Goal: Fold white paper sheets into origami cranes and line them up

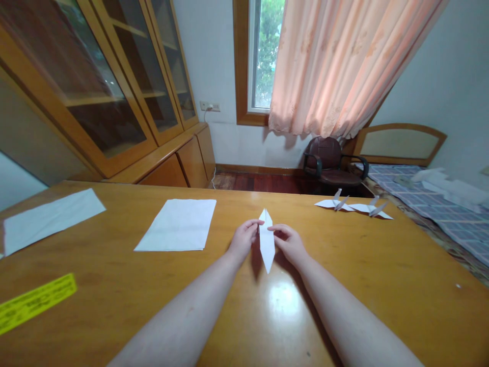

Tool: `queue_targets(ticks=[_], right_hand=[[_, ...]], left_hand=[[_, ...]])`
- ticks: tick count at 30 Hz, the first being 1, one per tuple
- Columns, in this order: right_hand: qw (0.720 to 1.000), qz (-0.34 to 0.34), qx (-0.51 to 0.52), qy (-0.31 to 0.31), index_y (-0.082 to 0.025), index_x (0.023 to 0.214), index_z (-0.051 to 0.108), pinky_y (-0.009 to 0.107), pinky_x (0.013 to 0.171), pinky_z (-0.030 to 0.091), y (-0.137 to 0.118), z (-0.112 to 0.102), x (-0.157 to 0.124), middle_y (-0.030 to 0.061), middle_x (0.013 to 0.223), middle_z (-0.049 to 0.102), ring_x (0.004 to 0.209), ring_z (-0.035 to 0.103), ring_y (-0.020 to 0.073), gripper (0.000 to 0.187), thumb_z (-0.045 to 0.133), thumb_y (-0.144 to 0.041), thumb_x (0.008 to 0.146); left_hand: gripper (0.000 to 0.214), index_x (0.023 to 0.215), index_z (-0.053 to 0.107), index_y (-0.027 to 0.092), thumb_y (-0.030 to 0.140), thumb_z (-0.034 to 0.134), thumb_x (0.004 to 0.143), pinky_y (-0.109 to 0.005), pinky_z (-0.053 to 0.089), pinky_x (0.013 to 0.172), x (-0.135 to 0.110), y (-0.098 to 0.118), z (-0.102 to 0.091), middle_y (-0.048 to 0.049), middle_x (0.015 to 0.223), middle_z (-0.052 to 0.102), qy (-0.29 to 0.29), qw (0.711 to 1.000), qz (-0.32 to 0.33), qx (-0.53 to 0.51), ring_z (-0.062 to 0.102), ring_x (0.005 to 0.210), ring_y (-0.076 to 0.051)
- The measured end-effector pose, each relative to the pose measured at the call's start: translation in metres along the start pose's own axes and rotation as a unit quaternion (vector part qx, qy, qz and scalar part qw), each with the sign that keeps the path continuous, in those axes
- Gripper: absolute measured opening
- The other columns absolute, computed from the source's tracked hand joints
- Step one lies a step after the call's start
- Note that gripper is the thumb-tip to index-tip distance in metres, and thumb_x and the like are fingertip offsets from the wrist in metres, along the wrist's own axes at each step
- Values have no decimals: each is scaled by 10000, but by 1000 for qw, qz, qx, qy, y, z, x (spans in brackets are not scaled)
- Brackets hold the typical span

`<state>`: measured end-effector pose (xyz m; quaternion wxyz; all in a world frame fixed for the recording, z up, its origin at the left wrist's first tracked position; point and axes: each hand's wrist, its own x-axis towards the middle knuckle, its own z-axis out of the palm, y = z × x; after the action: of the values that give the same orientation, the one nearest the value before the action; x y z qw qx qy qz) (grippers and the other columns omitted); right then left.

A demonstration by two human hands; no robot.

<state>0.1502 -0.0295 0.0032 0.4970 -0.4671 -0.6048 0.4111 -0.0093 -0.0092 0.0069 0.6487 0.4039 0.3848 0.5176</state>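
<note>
A narrow white piece of folded paper (267,244), pointed at both ends, is held just above the wooden table between my two hands. My left hand (246,237) pinches its left edge near the upper part, thumb and fingers closed on it. On the opposite edge, slightly lower, my right hand (288,242) grips the paper with its fingertips. A slit or crease runs down from the top point. Fingers behind the paper are partly hidden. Two finished paper cranes, a left one (337,203) and a right one (373,208), stand at the far right of the table.
White paper sheets (178,224) lie left of my hands, with another strip of white paper (53,219) farther left. A yellow label (38,303) is on the table (153,300) at the lower left. Beyond stand a glass-door cabinet (153,137), an office chair (328,158) and a bed (435,204).
</note>
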Motion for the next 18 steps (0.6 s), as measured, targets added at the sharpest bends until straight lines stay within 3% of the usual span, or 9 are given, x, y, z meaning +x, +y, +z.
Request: queue_targets(ticks=[4, 8, 14, 18], right_hand=[[994, 61, 78, 47, -201, 884, 666, 332, 703, 463, -2, 1, 0, 54, 819, 665, 738, 592, 186, 248, 672, -349, 685], [992, 38, 90, 73, -203, 727, 677, 331, 742, 464, -5, 2, 0, 45, 823, 660, 785, 595, 192, 165, 705, -338, 637], [995, 14, 67, 66, -207, 717, 695, 333, 781, 469, -4, 2, 1, 37, 836, 670, 807, 610, 188, 116, 698, -286, 632], [994, 28, 66, 83, -208, 716, 694, 321, 754, 477, -7, 3, 1, 32, 813, 677, 787, 616, 185, 110, 694, -272, 626]], left_hand=[[291, 914, 619, 162, 176, 646, 626, -267, 484, 742, -6, 5, 5, -43, 875, 672, -41, 999, 20, 12, 628, 809, -154], [303, 897, 583, 158, 167, 688, 612, -325, 477, 843, -7, 4, 8, -59, 922, 675, -77, 996, 26, 43, 631, 890, -177], [212, 787, 590, 148, 150, 696, 604, -323, 497, 825, -4, -1, 5, -37, 867, 659, -50, 990, 77, 111, 632, 860, -173], [211, 809, 603, 147, 153, 698, 620, -334, 501, 824, -2, -3, 3, -74, 988, 645, -46, 986, 98, 124, 628, 904, -185]])
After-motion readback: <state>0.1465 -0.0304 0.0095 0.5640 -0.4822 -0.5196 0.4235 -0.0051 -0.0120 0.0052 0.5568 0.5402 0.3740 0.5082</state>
